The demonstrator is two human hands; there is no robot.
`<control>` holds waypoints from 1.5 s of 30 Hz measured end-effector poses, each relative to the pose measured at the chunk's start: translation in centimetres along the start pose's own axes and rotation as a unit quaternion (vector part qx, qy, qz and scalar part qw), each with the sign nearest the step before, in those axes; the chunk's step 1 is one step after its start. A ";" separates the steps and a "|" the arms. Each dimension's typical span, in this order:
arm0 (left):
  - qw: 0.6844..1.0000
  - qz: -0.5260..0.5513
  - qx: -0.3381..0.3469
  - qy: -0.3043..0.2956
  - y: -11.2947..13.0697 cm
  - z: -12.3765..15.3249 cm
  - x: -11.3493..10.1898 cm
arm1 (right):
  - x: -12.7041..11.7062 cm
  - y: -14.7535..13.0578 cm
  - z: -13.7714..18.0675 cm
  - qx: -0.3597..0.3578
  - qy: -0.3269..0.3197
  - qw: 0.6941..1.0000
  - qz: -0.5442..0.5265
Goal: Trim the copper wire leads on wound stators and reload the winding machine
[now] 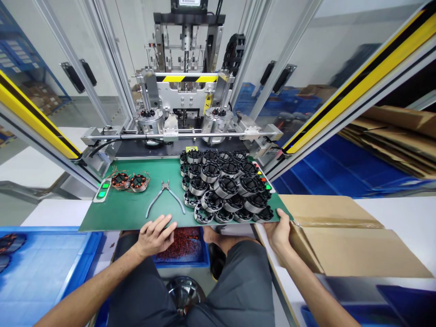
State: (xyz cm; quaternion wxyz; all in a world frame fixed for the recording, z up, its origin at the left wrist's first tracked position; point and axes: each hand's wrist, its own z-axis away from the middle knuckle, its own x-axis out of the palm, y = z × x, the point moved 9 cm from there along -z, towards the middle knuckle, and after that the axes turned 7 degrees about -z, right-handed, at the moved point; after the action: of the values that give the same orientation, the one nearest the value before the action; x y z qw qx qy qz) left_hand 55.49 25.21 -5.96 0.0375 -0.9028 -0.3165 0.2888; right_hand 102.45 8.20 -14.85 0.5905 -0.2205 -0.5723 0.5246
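Nearest me, below the bench, a blue tub holds reddish scraps. My left hand lies at the front edge of the green bench, fingers loosely parted, holding nothing that I can see. My right hand is at the right front corner, thumb over the edge and fingers partly hidden under it, just beside the nearest rings; I cannot tell whether it grips anything. The rings are piled on the bench's right half, and those I can make out show no copper, so I judge that batch unwound. Pliers lie mid-bench, handles splayed. Farther left sit two coils, copper-wound with loose wire ends sticking out; I take their winding as done and the trimming as left. Beyond, the machine's left drum and right drum each carry something dark on top, too small to call wound or bare.
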 end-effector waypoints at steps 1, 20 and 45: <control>1.000 0.000 -0.001 -0.001 0.0 -0.1 0.0 | 0.0 0.0 0.0 0.000 0.001 1.000 0.000; 1.000 0.012 0.002 0.010 0.1 -0.4 -0.2 | 0.0 0.1 -0.3 -0.013 -0.011 1.000 -0.018; 1.000 0.013 0.002 0.012 0.1 -0.8 -0.4 | -0.3 0.2 -0.6 -0.014 -0.012 1.000 0.003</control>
State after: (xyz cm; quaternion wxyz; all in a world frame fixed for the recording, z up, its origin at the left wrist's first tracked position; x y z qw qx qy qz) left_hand 55.72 25.02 -5.13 0.0396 -0.9103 -0.3031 0.2791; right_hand 103.00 8.18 -15.28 0.5788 -0.2246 -0.5861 0.5207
